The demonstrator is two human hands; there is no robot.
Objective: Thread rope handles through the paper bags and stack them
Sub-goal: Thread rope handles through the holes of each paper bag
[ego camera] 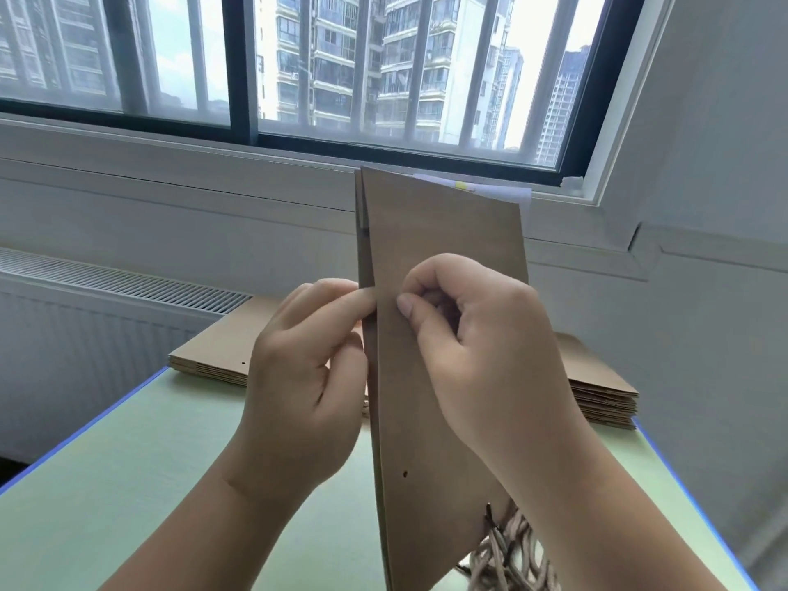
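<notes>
Flat, folded brown paper bag (447, 258), held upright on edge in mid-air, front and centre, narrow folded side turned toward the camera. Left hand (307, 368) at the bag's left edge, thumb and forefinger pinching the fold about halfway up. Right hand (486, 347) against the bag's broad right face at the same height, fingers (407, 305) curled in tight, thumb tip close to the paper, seemingly working at a handle hole hidden beneath; no telling of any rope end between them. One small punched hole (405, 474) lower on the same face, open, no rope through it. Below the bag's lower right corner, a loose bundle of pale twisted rope handles (507, 552) with dark tips, lying on the pale green desk (149, 462). Behind the bag, on the desk's far side, stacked flat bags (213, 356) showing to left and right of it; one stack or two, unclear.

Handling, as a judgement: light, thin kraft paper, stiff enough while folded to stand in the hand, yet quick to crease or to tear at the punched holes. Best held by the folded edge, close beside the hole being threaded, to keep the panel taut. Rope probably soft and limp; best pinched just behind the hard dark tip to steer it through.
</notes>
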